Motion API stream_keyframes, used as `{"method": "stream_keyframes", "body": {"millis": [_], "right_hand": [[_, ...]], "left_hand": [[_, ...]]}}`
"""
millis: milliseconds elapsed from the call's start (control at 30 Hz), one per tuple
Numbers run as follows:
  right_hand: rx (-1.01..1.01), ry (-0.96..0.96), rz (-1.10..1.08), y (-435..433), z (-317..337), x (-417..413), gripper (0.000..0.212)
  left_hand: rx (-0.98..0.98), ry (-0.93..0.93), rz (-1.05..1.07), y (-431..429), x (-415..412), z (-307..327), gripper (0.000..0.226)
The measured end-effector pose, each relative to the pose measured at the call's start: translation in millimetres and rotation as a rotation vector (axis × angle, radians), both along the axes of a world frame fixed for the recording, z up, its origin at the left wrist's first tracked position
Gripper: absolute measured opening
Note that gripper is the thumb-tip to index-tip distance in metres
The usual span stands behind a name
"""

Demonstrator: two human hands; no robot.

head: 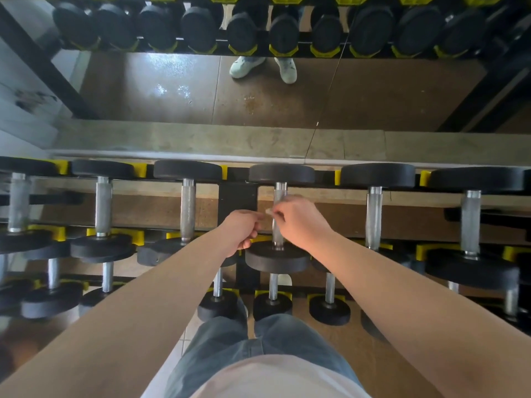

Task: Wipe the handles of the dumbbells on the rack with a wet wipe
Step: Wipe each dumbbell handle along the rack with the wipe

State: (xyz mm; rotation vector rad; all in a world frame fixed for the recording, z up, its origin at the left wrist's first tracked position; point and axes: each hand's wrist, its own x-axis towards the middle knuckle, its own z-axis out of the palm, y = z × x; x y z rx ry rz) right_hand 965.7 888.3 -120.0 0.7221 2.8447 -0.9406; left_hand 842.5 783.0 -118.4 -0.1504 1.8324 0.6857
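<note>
Two hands meet over the top tier of the rack, at the fourth dumbbell from the left. The right hand lies across the middle of that dumbbell's knurled steel handle. Its fingers are curled and pinch a small white scrap of wet wipe just left of the bar. The left hand sits just beside it, fingers curled too, with thumb and forefinger reaching to the same scrap. It appears to pinch the other edge, though motion blur makes that uncertain. Most of the wipe is hidden between the hands, so I cannot tell whether it is bunched or spread.

The wipe is limp, light and damp. It will drape and cling, and will likely snag a little on the knurling. It probably works best wrapped round the bar under a closed palm, then slid and twisted along the length. The dumbbell is heavy and stiff, with its black heads seated at the rack's yellow cradles, so it should not shift under rubbing and needs no lifting. The place to take hold is the bare handle between the heads, which is open from above. Neighbouring handles stand well apart, and a lower tier of smaller dumbbells lies nearer the person.
</note>
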Motion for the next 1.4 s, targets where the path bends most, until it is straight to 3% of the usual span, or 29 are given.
{"method": "stream_keyframes", "body": {"millis": [100,167,333,400,600,667,867,1100,1167,1300,1400], "right_hand": [[-0.022,-0.233,0.291,-8.2,-0.4,9.5,0.023],[0.007,-0.261,0.318,-8.8,0.9,6.3,0.024],[0.171,-0.11,-0.022,10.5,7.8,-19.0,0.025],[0.19,-0.113,-0.036,12.8,7.1,-21.3,0.022],[-0.094,-0.42,0.341,-9.7,7.1,-3.1,0.023],[-0.048,-0.383,0.306,-6.4,6.9,-6.3,0.023],[0.25,-0.085,-0.069,16.2,6.3,-25.6,0.022],[-0.188,-0.339,0.256,-7.2,-0.8,11.8,0.023],[-0.265,-0.235,0.12,-7.0,-4.1,16.2,0.023],[-0.392,0.062,-0.495,-1.4,-5.2,7.7,0.017],[-0.464,0.084,-0.771,7.5,-3.7,-2.8,0.015]], "left_hand": [[-0.006,-0.001,0.012,-3.1,-1.4,1.9,0.015],[-0.001,0.004,0.018,-4.8,-2.1,3.1,0.014],[0.032,-0.012,0.066,-10.0,-6.0,7.0,0.016],[0.038,-0.008,0.073,-12.2,-6.1,6.6,0.018],[0.005,-0.028,0.043,-10.3,-2.9,8.0,0.011],[0.012,-0.022,0.042,-9.8,-3.0,8.6,0.013],[0.045,-0.005,0.041,-11.1,-4.1,8.5,0.017],[-0.001,-0.033,0.053,-8.1,-5.7,6.6,0.013],[0.002,-0.04,0.048,-8.1,-5.8,5.1,0.012],[0.023,-0.037,0.036,-9.0,-6.5,4.8,0.01],[0.026,-0.042,0.028,-8.6,-6.4,4.7,0.011]]}}
